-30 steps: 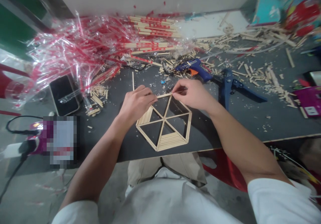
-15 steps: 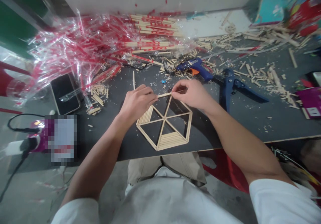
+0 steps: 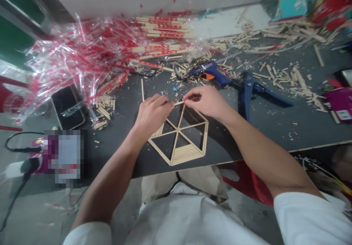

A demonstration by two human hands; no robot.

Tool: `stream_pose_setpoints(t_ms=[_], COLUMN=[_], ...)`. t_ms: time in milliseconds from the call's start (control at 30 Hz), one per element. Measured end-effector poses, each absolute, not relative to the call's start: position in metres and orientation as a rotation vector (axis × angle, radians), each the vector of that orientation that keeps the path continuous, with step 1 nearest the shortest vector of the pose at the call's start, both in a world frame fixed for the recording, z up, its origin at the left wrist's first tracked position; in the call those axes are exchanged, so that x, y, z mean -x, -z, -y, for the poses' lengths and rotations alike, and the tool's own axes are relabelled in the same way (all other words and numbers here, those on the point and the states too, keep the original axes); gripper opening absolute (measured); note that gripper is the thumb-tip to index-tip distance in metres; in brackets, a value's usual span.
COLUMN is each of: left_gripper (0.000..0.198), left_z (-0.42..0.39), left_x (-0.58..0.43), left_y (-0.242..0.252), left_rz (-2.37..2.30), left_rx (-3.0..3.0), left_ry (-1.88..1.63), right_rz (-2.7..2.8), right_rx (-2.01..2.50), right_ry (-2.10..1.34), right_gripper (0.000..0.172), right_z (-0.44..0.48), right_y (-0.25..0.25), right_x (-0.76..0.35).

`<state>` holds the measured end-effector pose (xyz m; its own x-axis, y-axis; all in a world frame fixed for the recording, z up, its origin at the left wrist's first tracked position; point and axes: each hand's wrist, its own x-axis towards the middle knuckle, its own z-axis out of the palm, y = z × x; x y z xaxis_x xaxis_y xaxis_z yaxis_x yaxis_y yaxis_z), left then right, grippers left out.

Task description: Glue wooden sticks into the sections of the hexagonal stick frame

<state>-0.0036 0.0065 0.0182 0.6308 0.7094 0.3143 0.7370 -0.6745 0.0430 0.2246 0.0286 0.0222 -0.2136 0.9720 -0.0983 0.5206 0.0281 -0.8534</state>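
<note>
A hexagonal frame of thin wooden sticks (image 3: 188,154) lies near the table's front edge, with spokes meeting at its centre. Rows of sticks fill part of its front section and part of its left one. Along its far side, a short wooden stick (image 3: 179,103) spans between my fingertips. My left hand (image 3: 153,114) pinches the left end, its fingers closed. The other end, by the far corner, is pinched by my right hand (image 3: 206,100). Another stick (image 3: 142,89) juts out beyond my left hand; its lower end is hidden.
A blue glue gun (image 3: 210,69) and a blue-handled cutter (image 3: 249,91) lie beyond my right hand. Red-and-clear wrappers (image 3: 71,51) heap up at back left, near a phone (image 3: 68,106). Stick scraps (image 3: 299,84) litter the right. A power strip (image 3: 37,157) is at left.
My hands have come slightly closer together along the stick, so less of it shows between them. The whole view has shifted a little. The frame keeps its place on the table.
</note>
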Motion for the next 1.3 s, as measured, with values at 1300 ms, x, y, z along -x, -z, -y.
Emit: stream_pose_setpoints(t_ms=[1300], left_gripper=[0.033], left_z=[0.01], left_x=[-0.004], left_y=[-0.026], left_rz=[1.45], left_rx=[2.692], left_ry=[0.491], right_rz=[1.68], right_rx=[1.245], right_ry=[-1.11], right_gripper=[0.016], right_z=[-0.012], right_y=[-0.024], right_x=[-0.206])
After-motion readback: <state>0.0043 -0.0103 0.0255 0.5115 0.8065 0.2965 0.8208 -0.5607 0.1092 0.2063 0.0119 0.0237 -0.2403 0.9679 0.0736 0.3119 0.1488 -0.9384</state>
